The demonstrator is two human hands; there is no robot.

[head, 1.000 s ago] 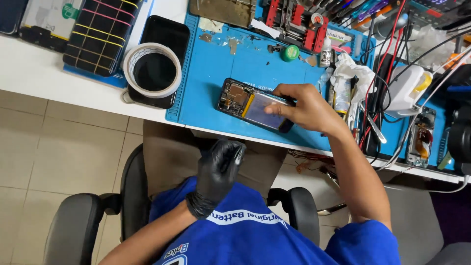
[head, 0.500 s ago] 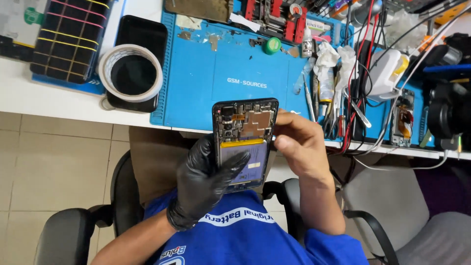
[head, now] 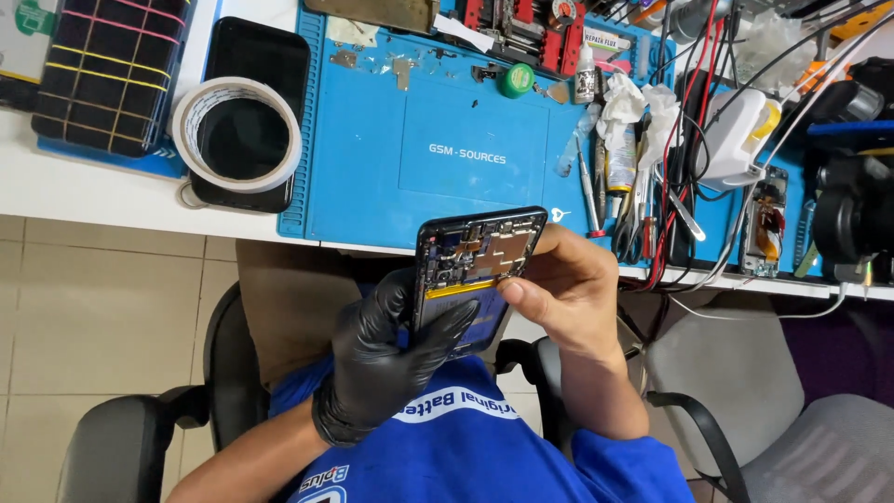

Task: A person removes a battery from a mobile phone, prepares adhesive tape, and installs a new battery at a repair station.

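Note:
An opened smartphone point(head: 473, 265) with its back cover off shows a circuit board at the top and a battery below. I hold it over my lap, just in front of the desk edge. My left hand point(head: 384, 359), in a black glove, grips the phone's lower part with fingers wrapped over the battery. My bare right hand point(head: 566, 291) holds the phone's right edge, thumb resting on the battery area.
A blue work mat point(head: 372, 177) covers the white desk, with small parts, a green cap point(head: 516, 80) and tweezers and screwdrivers point(head: 615, 200) at its right. A roll of white tape point(head: 237, 133) lies on a black phone. Cables and another opened phone point(head: 765, 224) sit far right. A grey chair point(head: 801, 419) stands at right.
The phone was lifted off the blue mat by my right hand, brought toward my lap, and my gloved left hand came up and took hold of it. Both hands now grip it.

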